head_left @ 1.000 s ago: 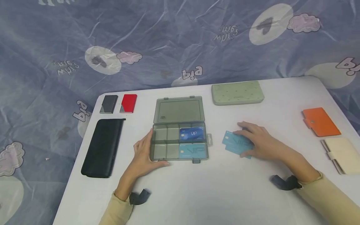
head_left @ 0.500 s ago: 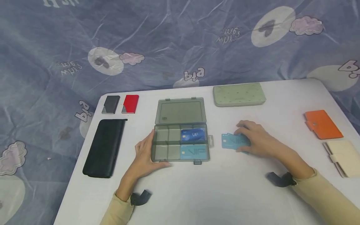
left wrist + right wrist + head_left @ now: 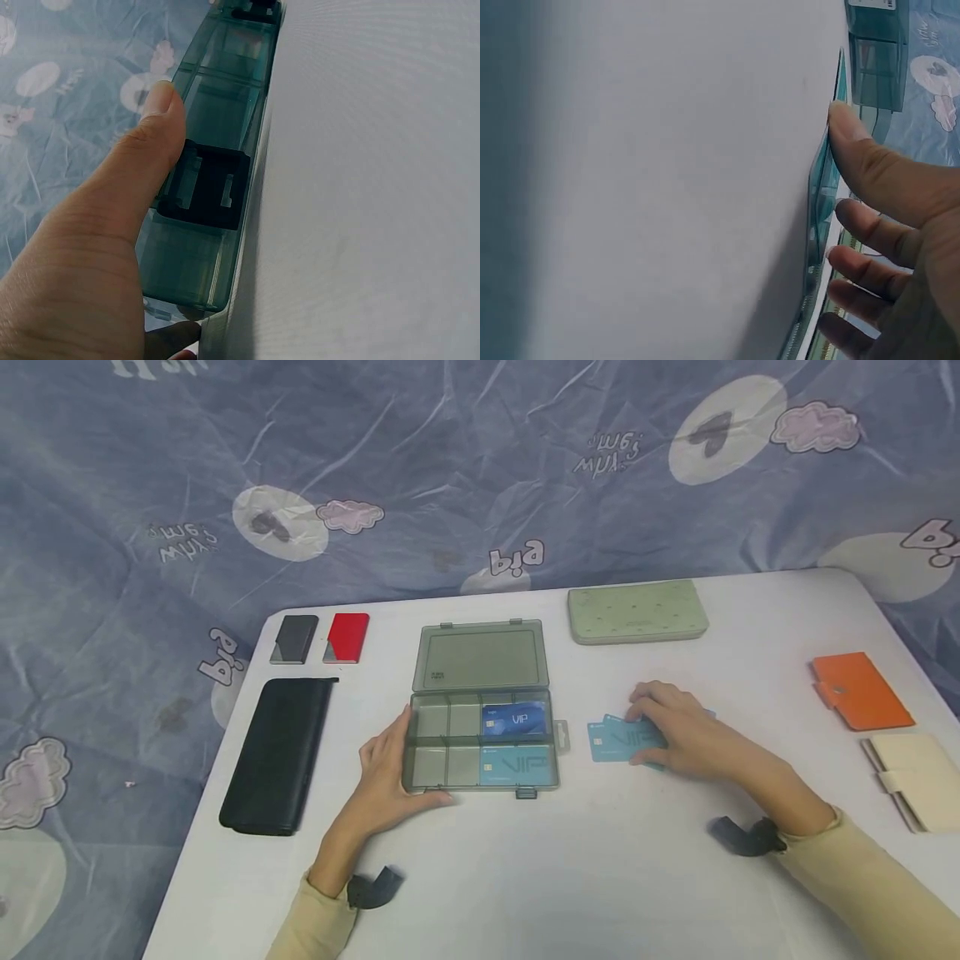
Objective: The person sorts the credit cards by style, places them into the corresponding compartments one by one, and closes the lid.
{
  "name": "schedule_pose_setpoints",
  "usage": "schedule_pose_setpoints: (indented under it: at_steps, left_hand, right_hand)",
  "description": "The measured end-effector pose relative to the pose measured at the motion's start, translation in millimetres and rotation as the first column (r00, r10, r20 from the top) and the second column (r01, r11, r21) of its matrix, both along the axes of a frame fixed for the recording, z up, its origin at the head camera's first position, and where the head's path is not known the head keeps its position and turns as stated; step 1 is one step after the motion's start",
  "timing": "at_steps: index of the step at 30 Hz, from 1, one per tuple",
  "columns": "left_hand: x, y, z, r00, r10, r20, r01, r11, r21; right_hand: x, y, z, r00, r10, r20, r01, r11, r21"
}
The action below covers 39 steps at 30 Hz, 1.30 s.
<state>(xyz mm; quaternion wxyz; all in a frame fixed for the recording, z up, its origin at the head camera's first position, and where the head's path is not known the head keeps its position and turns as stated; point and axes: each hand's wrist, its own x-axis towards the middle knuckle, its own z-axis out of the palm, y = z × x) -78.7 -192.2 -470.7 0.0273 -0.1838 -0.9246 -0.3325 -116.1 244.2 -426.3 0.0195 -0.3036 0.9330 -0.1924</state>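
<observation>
A grey-green clear compartment box point(image 3: 429, 764) lies with its lid point(image 3: 483, 656) folded back. In its right-hand compartments lie a dark blue VIP card point(image 3: 513, 720) and a light blue VIP card point(image 3: 515, 766). My left hand point(image 3: 382, 777) holds the box at its front left corner, fingers along the left side. In the left wrist view the thumb point(image 3: 161, 112) lies against the front wall near a dark latch point(image 3: 210, 184). Right of the box, my right hand point(image 3: 686, 727) grips fanned light blue VIP cards point(image 3: 611, 739) between thumb and fingertips; the hand covers part of them.
At the back stands a pale green case point(image 3: 637, 612). On the left are a black wallet point(image 3: 277, 756), a grey card holder point(image 3: 294, 639) and a red card holder point(image 3: 347, 637). On the right lie an orange wallet point(image 3: 862, 689) and a cream wallet point(image 3: 918, 781).
The light blue cards under my right hand have turned and spread; one corner now shows right of the hand. My left hand stays at the box.
</observation>
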Motion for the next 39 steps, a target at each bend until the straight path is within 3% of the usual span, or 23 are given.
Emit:
schedule_pose_setpoints:
  at_steps: [9,16,39]
  left_hand:
    - [0.0,0.4,-1.8,1.0,0.004,0.015,-0.004,1.0,0.007]
    - [0.0,-0.1,-3.8,1.0,-0.004,0.012,0.004,1.0,0.008]
    - [-0.9,-1.4,-3.6,1.0,-0.002,0.004,0.002,1.0,0.004]
  right_hand:
    - [-7.1,-7.2,3.2,0.995,0.0,0.095,-0.007,0.998,0.069]
    - [-6.8,-5.0,2.3,0.995,-0.059,0.082,0.051,0.994,0.098]
    - [-12.5,-3.8,5.5,0.998,-0.043,0.042,0.036,0.988,0.151]
